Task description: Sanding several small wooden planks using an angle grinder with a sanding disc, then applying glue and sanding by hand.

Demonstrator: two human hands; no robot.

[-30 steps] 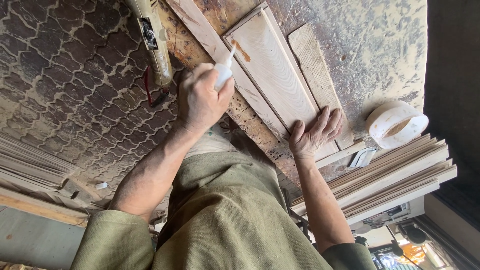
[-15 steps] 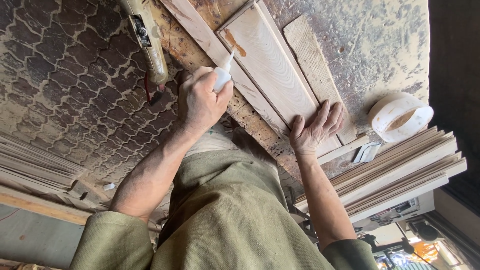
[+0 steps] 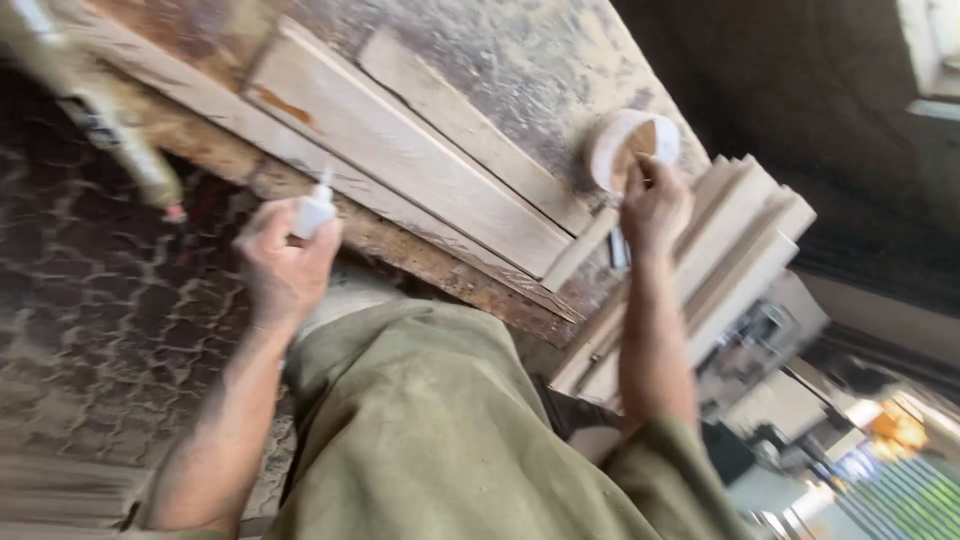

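Note:
My left hand (image 3: 283,266) is shut around a small white glue bottle (image 3: 316,211), nozzle pointing up, held off the near edge of the workbench (image 3: 455,272). A long pale wooden panel (image 3: 405,155) lies on the bench with a brown glue smear (image 3: 286,106) near its far end. My right hand (image 3: 653,205) has reached to a round white container (image 3: 612,140) with brownish contents, its fingers at the rim. Motion blur hides whether those fingers hold anything.
A narrower wooden strip (image 3: 470,132) lies beside the panel. A stack of wooden slats (image 3: 735,235) sits at the bench's right end. A yellowish tool (image 3: 125,140) hangs off the bench at the left, over the patterned floor (image 3: 80,310).
My right hand left the panel and moved right to the white container. My left hand pulled the glue bottle back off the panel. The view swung and blurred.

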